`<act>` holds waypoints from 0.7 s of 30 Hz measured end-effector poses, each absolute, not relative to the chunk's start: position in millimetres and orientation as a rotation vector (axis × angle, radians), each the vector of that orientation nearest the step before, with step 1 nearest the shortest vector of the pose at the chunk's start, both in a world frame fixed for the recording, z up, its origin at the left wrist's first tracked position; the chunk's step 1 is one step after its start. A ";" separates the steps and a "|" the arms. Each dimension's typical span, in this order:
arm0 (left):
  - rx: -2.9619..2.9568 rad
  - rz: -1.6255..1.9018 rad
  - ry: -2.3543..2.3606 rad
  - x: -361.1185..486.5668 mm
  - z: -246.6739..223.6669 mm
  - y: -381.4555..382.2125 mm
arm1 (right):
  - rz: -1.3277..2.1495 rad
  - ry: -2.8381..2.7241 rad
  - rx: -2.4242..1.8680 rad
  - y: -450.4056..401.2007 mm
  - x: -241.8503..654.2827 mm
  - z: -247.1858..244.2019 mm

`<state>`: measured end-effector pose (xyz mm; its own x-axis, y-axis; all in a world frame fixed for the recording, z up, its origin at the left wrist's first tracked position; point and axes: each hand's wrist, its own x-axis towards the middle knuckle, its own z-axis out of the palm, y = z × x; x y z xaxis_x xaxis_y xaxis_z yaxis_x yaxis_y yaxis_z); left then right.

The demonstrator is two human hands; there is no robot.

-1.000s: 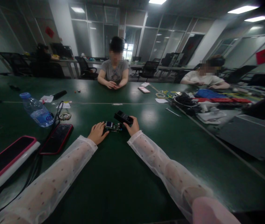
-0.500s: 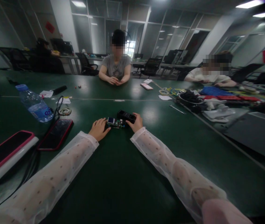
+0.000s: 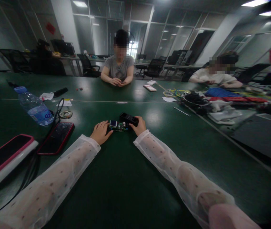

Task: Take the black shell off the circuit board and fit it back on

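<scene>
A small green circuit board with a little square screen lies at the middle of the table, screen up. My left hand is at its left end, fingertips on the far side and thumb along the near edge. Just behind the board, overlapping it slightly, is a black oblong plastic casing. The thumb and fingers of my right hand are closed round the casing's right end. Its underside is hidden.
On the left are a water bottle, a red-edged phone, another pink-edged device and black cables. A wrench, tangled cables and a grey box lie to the right. Two people sit across the green table.
Both hands, the circuit board and the casing stay where they were. Only a very slight shift of the camera view shows.
</scene>
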<state>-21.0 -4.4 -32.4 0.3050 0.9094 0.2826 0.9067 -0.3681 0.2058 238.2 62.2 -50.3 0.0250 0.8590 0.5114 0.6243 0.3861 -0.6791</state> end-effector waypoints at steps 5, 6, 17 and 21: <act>2.540 0.554 1.761 -20.9 -31.9 -4.8 | 0.285 -1.577 -1.133 44.4 229.6 -32.7; 2.544 0.560 1.762 -20.9 -31.8 -5.1 | 0.293 -1.599 -1.089 40.1 227.5 -29.1; 2.543 0.582 1.782 -18.3 -29.4 -8.2 | 0.389 -1.938 -0.938 28.8 219.4 -24.5; 2.518 0.575 1.791 -17.2 -27.5 -9.2 | 0.378 -2.002 -0.924 28.7 218.8 -25.3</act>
<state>-17.2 -9.2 -27.5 0.2838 0.9128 0.2937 0.9132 -0.3507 0.2075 218.8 28.7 -25.3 -0.3418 0.7308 0.5908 0.4653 0.6778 -0.5692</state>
